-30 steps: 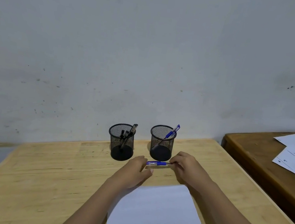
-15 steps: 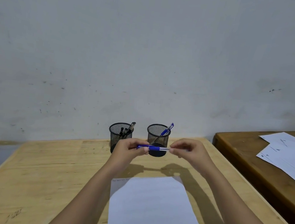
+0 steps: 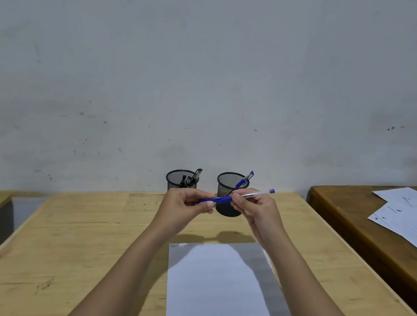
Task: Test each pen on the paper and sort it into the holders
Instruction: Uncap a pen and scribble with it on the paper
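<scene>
Two mesh holders stand at the far edge of the desk [image 3: 82, 234], and both already have pens in them, so I judge the sorting to be partly done. The left holder [image 3: 181, 180] has a few black pens leaning in it; the right holder [image 3: 230, 186] has one blue pen [image 3: 245, 179] sticking out.

I have another blue pen [image 3: 234, 197] up in the air in front of those holders, held nearly level, its blue end cap pointing right and slightly up. My left hand [image 3: 186, 205] is pinching the blue cap end with its fingertips, and my right hand [image 3: 256, 208] is pinching the clear barrel. It looks to me as if I am about to pull the cap off, though I cannot tell whether it has already begun to separate.

The paper [image 3: 222, 296] lies flat on the desk just below my hands. It has a faint line of marks at its top left corner and is otherwise blank.

What is left, as I judge it: uncap this pen, scribble on the sheet, and drop it into one of the holders. I see no other loose pens on the desk, so this may be the last one. The other sheets [image 3: 409, 222] on the neighbouring desk seem no part of the job.
</scene>
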Motion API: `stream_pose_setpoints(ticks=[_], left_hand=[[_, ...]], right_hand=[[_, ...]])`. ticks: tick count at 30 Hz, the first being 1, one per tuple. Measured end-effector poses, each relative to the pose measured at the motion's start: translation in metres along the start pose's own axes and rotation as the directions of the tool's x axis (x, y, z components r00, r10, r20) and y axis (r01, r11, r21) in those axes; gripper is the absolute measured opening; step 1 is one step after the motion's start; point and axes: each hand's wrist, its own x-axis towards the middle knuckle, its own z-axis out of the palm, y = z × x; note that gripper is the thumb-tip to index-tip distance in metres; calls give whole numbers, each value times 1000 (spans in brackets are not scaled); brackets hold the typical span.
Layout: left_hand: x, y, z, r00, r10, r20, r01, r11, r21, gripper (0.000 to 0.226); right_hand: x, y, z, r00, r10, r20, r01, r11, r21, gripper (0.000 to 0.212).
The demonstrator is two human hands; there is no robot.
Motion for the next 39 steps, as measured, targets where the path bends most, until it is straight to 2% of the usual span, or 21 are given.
stream_pose_setpoints(ticks=[7,17,20,23,25,28,35,39], left_hand=[[-13,-4,-15,998,-64,19,66,987,-147,15],[-17,-17,-26,994,-109,8,109,979,-171,16],[-10,-17,-21,994,-41,-100,29,993,-114,16],[-8,-18,-15,983,9,-181,-9,1000,3,15],[-12,-19,-10,982,27,-187,-16,998,59,14],[-18,-21,-12,986,10,-167,3,997,81,13],[-19,-17,-12,978,-167,-129,143,974,-176,16],[-15,-14,-11,976,-204,-77,186,962,-198,12]], right_hand=[[0,6,13,999,-6,52,9,999,-52,12],[8,14,20,995,-9,100,22,991,-129,19],[11,22,26,1000,14,-19,-15,1000,-14,12],[10,32,32,984,143,-109,-115,967,229,6],[9,33,30,971,205,-119,-163,943,291,4],[10,31,25,975,206,-88,-187,964,190,4],[13,23,22,996,87,-16,-85,993,86,12],[11,26,21,997,79,15,-80,995,58,13]])
